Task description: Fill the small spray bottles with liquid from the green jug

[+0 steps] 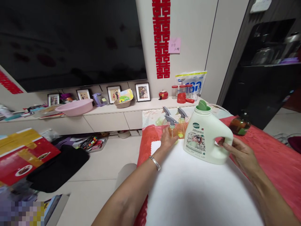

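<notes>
My left hand point(168, 139), with a silver bracelet on its wrist, is wrapped round a small yellow spray bottle point(172, 129) with a grey trigger head. A second yellow spray bottle point(182, 125) stands just behind it, and another grey trigger top point(166, 110) shows farther back. My right hand point(238, 150) grips the handle of a large pale green detergent jug point(202, 135). The jug stands upright on a white sheet point(199, 191), its mouth showing a green spout piece point(202, 105). The sheet lies over a red table cover point(279, 153).
A brown bottle point(240, 125) stands at the table's right. Behind, a low cabinet point(103, 122) bears photo frames, a pink basin point(76, 107) and a red pot point(163, 94). A red and yellow box point(25, 157) and a black cloth point(61, 166) lie at left.
</notes>
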{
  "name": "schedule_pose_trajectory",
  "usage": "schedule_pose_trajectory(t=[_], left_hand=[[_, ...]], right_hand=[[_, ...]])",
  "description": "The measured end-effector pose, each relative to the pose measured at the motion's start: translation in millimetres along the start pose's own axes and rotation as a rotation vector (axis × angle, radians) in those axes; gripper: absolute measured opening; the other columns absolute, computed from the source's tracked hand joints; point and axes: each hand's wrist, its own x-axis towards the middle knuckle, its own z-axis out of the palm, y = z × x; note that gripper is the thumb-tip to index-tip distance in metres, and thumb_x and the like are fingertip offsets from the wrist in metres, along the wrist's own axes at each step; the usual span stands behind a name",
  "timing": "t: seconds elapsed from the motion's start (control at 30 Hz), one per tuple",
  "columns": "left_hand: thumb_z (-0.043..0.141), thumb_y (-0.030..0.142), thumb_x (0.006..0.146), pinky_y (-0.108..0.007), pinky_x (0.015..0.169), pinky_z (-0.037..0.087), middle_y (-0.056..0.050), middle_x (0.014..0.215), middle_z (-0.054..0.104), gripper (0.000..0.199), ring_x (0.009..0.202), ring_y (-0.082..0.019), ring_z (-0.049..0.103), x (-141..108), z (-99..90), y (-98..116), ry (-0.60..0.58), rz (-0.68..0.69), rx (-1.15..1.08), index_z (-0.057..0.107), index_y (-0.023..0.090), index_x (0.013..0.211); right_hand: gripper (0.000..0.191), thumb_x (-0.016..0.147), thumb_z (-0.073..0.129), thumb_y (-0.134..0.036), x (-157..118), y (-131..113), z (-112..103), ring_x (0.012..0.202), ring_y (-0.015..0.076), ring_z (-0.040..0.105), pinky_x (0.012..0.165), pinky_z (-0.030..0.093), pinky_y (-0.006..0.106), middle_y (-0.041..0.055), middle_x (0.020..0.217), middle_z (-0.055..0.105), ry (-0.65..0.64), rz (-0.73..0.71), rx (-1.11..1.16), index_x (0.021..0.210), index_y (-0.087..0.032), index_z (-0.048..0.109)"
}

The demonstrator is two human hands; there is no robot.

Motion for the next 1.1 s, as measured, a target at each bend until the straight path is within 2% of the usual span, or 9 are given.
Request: schedule_pose_trajectory(t=[0.17, 0.3, 0.5, 0.63, 0.7, 0.8, 0.9, 0.97, 1.1], left_hand=[[0.080, 0.019, 0.067, -0.050, 0.113, 0.034, -0.015, 0.133, 0.052, 0.069, 0.134, -0.035, 0.044, -5.6, 1.6, 7.3, 0.025, -0.031, 0.234, 0.048, 0.018, 0.128], [0.075, 0.022, 0.072, -0.052, 0.117, 0.030, -0.019, 0.137, 0.050, 0.075, 0.140, -0.037, 0.040, -21.8, -2.9, 19.9, 0.051, -0.018, 0.333, 0.039, 0.014, 0.137], [0.080, 0.032, 0.065, -0.053, 0.108, 0.042, -0.014, 0.125, 0.055, 0.068, 0.128, -0.038, 0.051, -73.7, -15.6, 40.8, 0.038, 0.001, 0.408, 0.048, 0.019, 0.124], [0.082, 0.034, 0.063, -0.051, 0.098, 0.049, -0.009, 0.111, 0.056, 0.057, 0.112, -0.034, 0.057, -108.8, -13.2, 41.4, 0.008, 0.006, 0.396, 0.053, 0.023, 0.110], [0.082, 0.031, 0.063, -0.050, 0.099, 0.049, -0.008, 0.109, 0.055, 0.057, 0.110, -0.032, 0.057, -119.6, -7.9, 36.2, 0.005, 0.014, 0.350, 0.053, 0.023, 0.111], [0.082, 0.027, 0.061, -0.049, 0.102, 0.049, -0.009, 0.114, 0.055, 0.066, 0.115, -0.031, 0.056, -127.1, 0.7, 25.6, 0.010, 0.054, 0.237, 0.050, 0.023, 0.119], [0.083, 0.026, 0.060, -0.052, 0.105, 0.048, -0.010, 0.121, 0.057, 0.077, 0.121, -0.033, 0.056, -128.4, 5.6, 16.3, -0.005, 0.079, 0.140, 0.045, 0.023, 0.127], [0.084, 0.025, 0.059, -0.053, 0.107, 0.047, -0.011, 0.125, 0.057, 0.082, 0.124, -0.033, 0.056, -128.0, 6.5, 12.2, -0.016, 0.076, 0.102, 0.043, 0.022, 0.130], [0.088, 0.026, 0.056, -0.052, 0.105, 0.049, -0.012, 0.124, 0.059, 0.085, 0.121, -0.033, 0.060, -128.4, 5.5, 10.0, -0.002, 0.082, 0.076, 0.044, 0.021, 0.128]], right_hand=[[0.063, 0.058, 0.089, -0.054, 0.6, 0.9, -1.8, 0.100, 0.0188, 0.067, 0.081, 0.058, 0.020, 0.0106, 0.118, 0.068, -0.022, 0.003, 0.006, 0.107, -0.018, 0.072], [0.062, 0.057, 0.089, -0.053, 2.0, 2.3, -2.3, 0.097, 0.0177, 0.067, 0.079, 0.058, 0.021, 0.0101, 0.115, 0.068, -0.021, -0.018, 0.010, 0.106, -0.018, 0.072], [0.060, 0.058, 0.089, -0.053, 0.4, 2.1, -1.5, 0.089, 0.0174, 0.068, 0.073, 0.058, 0.023, 0.0095, 0.104, 0.070, -0.004, -0.059, -0.002, 0.102, -0.017, 0.071], [0.061, 0.060, 0.088, -0.051, -4.2, -2.4, 0.6, 0.099, 0.0233, 0.068, 0.080, 0.059, 0.029, 0.0131, 0.113, 0.069, 0.014, -0.110, -0.026, 0.107, -0.015, 0.073], [0.064, 0.062, 0.086, -0.051, -5.5, -6.4, 2.3, 0.106, 0.0239, 0.066, 0.089, 0.057, 0.033, 0.0126, 0.119, 0.067, 0.109, -0.203, -0.014, 0.114, -0.016, 0.071], [0.059, 0.068, 0.082, -0.051, -8.8, -16.6, 7.6, 0.103, 0.0197, 0.065, 0.099, 0.053, 0.038, 0.0096, 0.114, 0.067, 0.368, -0.433, 0.023, 0.115, -0.017, 0.070], [0.040, 0.072, 0.082, -0.042, -20.1, -30.5, 20.1, 0.087, 0.0164, 0.064, 0.094, 0.053, 0.038, 0.0069, 0.096, 0.066, 0.533, -0.638, 0.023, 0.101, -0.016, 0.071], [0.028, 0.076, 0.080, -0.037, -32.2, -37.8, 33.9, 0.081, 0.0147, 0.063, 0.087, 0.054, 0.035, 0.0053, 0.089, 0.065, 0.488, -0.690, -0.049, 0.093, -0.017, 0.070], [0.021, 0.081, 0.077, -0.035, -55.8, -37.5, 71.0, 0.079, 0.0125, 0.064, 0.073, 0.055, 0.025, 0.0045, 0.086, 0.066, 0.054, -0.578, -0.265, 0.085, -0.016, 0.070]])
